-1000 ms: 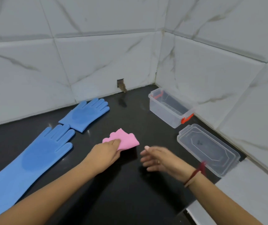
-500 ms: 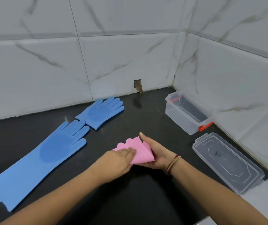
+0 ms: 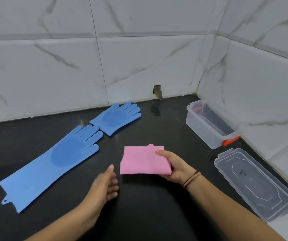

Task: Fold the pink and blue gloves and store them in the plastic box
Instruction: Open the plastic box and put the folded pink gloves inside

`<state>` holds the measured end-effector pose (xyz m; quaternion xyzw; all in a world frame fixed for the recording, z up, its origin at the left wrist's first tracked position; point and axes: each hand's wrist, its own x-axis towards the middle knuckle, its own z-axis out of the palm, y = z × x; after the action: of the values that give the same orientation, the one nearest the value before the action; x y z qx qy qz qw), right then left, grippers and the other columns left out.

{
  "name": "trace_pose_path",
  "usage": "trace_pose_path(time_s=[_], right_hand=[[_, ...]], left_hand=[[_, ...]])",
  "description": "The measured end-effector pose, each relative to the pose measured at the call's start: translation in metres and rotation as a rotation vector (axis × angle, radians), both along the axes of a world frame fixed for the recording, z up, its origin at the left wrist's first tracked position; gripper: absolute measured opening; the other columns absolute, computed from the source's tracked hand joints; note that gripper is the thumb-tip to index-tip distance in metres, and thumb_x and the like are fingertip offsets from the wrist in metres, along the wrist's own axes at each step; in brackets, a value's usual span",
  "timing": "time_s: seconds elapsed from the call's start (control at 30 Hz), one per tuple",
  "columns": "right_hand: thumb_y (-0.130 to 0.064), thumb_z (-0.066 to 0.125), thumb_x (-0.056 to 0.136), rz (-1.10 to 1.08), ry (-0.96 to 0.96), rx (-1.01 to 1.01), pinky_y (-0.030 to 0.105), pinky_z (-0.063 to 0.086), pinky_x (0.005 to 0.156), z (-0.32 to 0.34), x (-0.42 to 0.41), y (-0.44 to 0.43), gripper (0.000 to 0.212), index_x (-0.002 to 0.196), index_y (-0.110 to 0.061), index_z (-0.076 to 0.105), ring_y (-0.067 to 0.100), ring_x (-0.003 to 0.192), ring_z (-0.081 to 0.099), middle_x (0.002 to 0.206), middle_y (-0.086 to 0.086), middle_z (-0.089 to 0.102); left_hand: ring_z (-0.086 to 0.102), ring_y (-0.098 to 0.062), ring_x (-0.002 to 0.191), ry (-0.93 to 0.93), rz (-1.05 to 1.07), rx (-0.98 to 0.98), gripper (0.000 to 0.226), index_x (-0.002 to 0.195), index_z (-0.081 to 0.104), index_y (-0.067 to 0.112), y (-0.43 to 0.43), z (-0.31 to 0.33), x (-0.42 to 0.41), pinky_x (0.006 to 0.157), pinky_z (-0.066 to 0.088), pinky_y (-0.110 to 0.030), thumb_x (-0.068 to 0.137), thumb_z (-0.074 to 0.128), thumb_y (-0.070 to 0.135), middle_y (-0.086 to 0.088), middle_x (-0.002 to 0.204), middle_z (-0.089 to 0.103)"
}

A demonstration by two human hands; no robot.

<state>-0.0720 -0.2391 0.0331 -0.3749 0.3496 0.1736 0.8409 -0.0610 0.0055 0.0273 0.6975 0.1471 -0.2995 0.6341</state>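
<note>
Folded pink rubber glove (image 3: 144, 160) sat pinched in our right hand (image 3: 176, 168) above the middle of the black desk (image 3: 157, 133), probably held compact for the clear plastic box (image 3: 200, 131) at the far right corner; our left hand (image 3: 105, 185) hung open, empty.

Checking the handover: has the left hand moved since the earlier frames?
Yes. The left hand has come off the pink glove and drawn back toward the person, slightly toward the unfolded blue glove.

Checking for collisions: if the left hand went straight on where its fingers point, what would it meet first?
Probably the folded pink glove, which the right hand holds. The left hand is just short of its edge, though depth is unclear.
</note>
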Motion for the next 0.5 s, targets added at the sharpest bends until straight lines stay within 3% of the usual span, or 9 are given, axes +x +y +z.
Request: trace_pose_path(time_s=[0.1,0.23,0.3,0.4,0.47,0.5], right_hand=[[-0.014,0.070,0.078,-0.036,0.016,0.024,0.043,0.060,0.058,0.000,0.002,0.001,0.039,0.115,-0.008,0.057,0.032,0.086,0.069,0.102,0.019,0.068],[-0.014,0.071,0.075,0.005,0.009,0.011,0.047,0.059,0.071,-0.003,0.003,0.007,0.044,0.117,-0.008,0.058,0.031,0.093,0.067,0.106,0.018,0.068],[-0.012,0.073,0.071,0.033,-0.003,0.018,0.046,0.060,0.068,-0.004,0.001,0.009,0.045,0.115,-0.007,0.061,0.032,0.086,0.070,0.100,0.018,0.072],[-0.011,0.073,0.071,0.026,-0.021,0.015,0.045,0.060,0.066,-0.002,-0.002,0.009,0.041,0.111,-0.007,0.062,0.033,0.082,0.072,0.094,0.018,0.073],[-0.011,0.072,0.073,0.024,-0.035,-0.016,0.046,0.060,0.072,0.000,-0.004,0.006,0.040,0.112,-0.008,0.062,0.032,0.086,0.071,0.096,0.018,0.073],[-0.010,0.071,0.074,0.032,-0.046,-0.038,0.046,0.059,0.074,0.002,-0.005,0.005,0.040,0.113,-0.008,0.062,0.032,0.089,0.070,0.099,0.017,0.073]], left_hand=[[0.068,-0.028,0.099,0.393,-0.097,-0.216,0.076,0.106,0.061,0.006,0.005,-0.003,-0.003,0.075,0.056,-0.035,0.077,0.044,0.074,-0.017,0.108,0.070],[0.061,-0.036,0.112,0.516,-0.012,-0.455,0.100,0.122,0.056,-0.007,-0.005,0.001,0.027,0.095,0.048,-0.043,0.079,0.030,0.080,-0.026,0.117,0.065],[0.061,-0.035,0.111,0.539,-0.006,-0.509,0.103,0.124,0.055,-0.006,-0.012,0.002,0.045,0.097,0.048,-0.043,0.076,0.031,0.083,-0.025,0.120,0.064],[0.066,-0.033,0.104,0.507,-0.120,-0.470,0.086,0.121,0.059,0.002,-0.022,0.006,0.063,0.085,0.057,-0.043,0.075,0.052,0.074,-0.020,0.120,0.066],[0.069,-0.031,0.098,0.405,-0.219,-0.366,0.068,0.121,0.058,0.011,-0.031,0.007,0.071,0.074,0.060,-0.042,0.070,0.076,0.052,-0.018,0.111,0.070],[0.070,-0.030,0.095,0.345,-0.277,-0.305,0.069,0.123,0.057,0.015,-0.036,0.006,0.074,0.070,0.060,-0.040,0.064,0.084,0.039,-0.016,0.106,0.073]])
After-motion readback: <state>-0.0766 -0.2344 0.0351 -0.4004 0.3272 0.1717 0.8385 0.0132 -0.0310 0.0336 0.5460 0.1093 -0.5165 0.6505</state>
